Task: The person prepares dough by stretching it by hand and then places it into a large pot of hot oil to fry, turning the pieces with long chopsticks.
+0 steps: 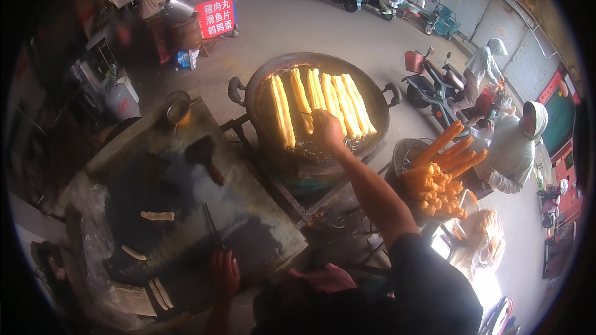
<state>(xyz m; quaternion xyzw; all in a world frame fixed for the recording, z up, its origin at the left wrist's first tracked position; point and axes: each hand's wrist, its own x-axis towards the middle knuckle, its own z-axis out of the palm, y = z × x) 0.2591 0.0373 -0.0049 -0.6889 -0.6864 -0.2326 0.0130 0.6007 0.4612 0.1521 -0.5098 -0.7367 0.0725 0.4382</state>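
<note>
Several pale golden fried dough sticks (pixel 326 100) float side by side in hot oil in a large black wok (pixel 260 135). My right hand (pixel 327 129) reaches over them, closed around a thin stick-like utensil (pixel 305 113) whose tip touches one of the dough sticks. Low at the near edge of the worktop (pixel 274 237) is my left hand (pixel 225 270), in shadow. A thin dark rod (pixel 211 222) runs up to its fingertips; whether the hand grips it is unclear. Raw dough strips (pixel 160 293) and a flat dough sheet (pixel 132 298) lie to the left, with a loose dough piece (pixel 157 216) farther up.
A wire basket (pixel 405 149) of browned dough sticks (pixel 433 186) stands right of the wok. Beyond it is a person in a pale hood (pixel 512 149). A dark cleaver-like tool (pixel 205 156) and a metal cup (pixel 178 107) are on the worktop. Scooters (pixel 437 86) stand in the street.
</note>
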